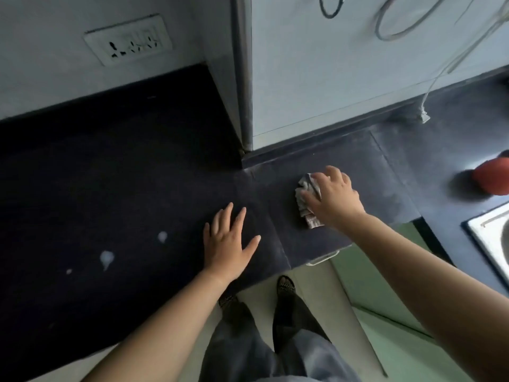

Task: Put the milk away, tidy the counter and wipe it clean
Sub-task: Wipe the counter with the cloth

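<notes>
The dark counter (pixel 115 172) fills the left and middle of the view. Three small white milk drops (pixel 107 257) lie on it near its front left. My left hand (pixel 228 244) rests flat on the counter with its fingers spread, holding nothing. To its right my right hand (pixel 332 195) lies on a crumpled grey cloth (pixel 304 201) on the counter, its fingers curled over the cloth. The milk container is not in view.
A wall socket (pixel 129 40) sits on the back wall at the left. A grey column (pixel 316 73) juts out onto the counter. A white plug and cord (pixel 422 115) lie behind, a red round object (pixel 493 176) and a steel sink's edge (pixel 493 238) at the right.
</notes>
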The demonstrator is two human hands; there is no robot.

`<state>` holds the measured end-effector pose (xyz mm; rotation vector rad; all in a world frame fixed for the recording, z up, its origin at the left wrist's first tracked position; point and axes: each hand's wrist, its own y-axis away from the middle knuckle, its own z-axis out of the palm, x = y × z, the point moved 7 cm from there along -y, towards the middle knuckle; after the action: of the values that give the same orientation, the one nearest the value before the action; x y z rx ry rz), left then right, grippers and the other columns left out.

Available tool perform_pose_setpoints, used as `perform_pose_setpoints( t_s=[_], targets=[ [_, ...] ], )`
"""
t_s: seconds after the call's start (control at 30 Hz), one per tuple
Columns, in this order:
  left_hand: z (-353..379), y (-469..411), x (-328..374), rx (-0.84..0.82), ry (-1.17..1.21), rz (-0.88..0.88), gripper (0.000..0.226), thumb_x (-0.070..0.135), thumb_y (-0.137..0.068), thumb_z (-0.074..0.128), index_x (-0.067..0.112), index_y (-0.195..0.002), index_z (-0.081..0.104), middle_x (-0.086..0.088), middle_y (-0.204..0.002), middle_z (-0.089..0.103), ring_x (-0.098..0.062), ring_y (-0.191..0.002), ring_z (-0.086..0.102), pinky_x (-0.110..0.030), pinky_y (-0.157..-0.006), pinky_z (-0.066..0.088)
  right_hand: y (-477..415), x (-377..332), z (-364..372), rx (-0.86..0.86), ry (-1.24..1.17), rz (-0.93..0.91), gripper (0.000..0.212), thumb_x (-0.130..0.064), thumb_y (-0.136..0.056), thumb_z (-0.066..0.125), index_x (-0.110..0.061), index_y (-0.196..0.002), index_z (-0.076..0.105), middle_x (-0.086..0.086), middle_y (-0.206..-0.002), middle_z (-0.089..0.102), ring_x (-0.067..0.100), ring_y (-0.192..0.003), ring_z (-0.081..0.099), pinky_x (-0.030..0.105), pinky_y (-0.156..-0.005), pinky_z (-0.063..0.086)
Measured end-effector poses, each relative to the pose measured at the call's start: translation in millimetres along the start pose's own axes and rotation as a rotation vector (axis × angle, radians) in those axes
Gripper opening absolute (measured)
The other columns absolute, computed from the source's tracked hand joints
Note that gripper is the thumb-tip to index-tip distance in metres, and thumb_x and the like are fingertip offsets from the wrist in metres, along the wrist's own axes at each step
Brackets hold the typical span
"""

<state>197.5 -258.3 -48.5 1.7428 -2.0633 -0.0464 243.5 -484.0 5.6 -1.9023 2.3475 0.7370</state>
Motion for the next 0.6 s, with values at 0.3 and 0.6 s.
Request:
perform_pose_setpoints(
  t_s=[0.3,0.6],
  targets=[
    [12.1,5.1,0.5,0.037,-0.019,-0.050,0.071,0.061,-0.083,0.023,0.030,-0.147,0.016,-0.002,-0.159,0.008,-0.024,-0.145,0.009,-0.053,-0.113,0.007,17.2,12.1,37.7,-0.032,0.160,-0.171,0.057,-0.048,-0.094,0.033,-0.029,-0.146,0.017,0.001,-0.157,0.009,0.033,-0.143,-0.001,0.051,-0.102,0.031],
    [10.8,9.7,6.0,0.046,0.000,-0.115,0.071,0.059,-0.083,0.020,0.030,-0.147,0.016,0.001,-0.159,0.003,-0.021,-0.146,0.004,-0.052,-0.114,0.010,12.3,22.1,37.6,-0.005,0.142,-0.284,0.061,-0.063,-0.083,0.033,-0.026,-0.129,0.046,0.010,-0.141,0.043,0.037,-0.127,0.029,0.055,-0.088,0.043]
  ],
)
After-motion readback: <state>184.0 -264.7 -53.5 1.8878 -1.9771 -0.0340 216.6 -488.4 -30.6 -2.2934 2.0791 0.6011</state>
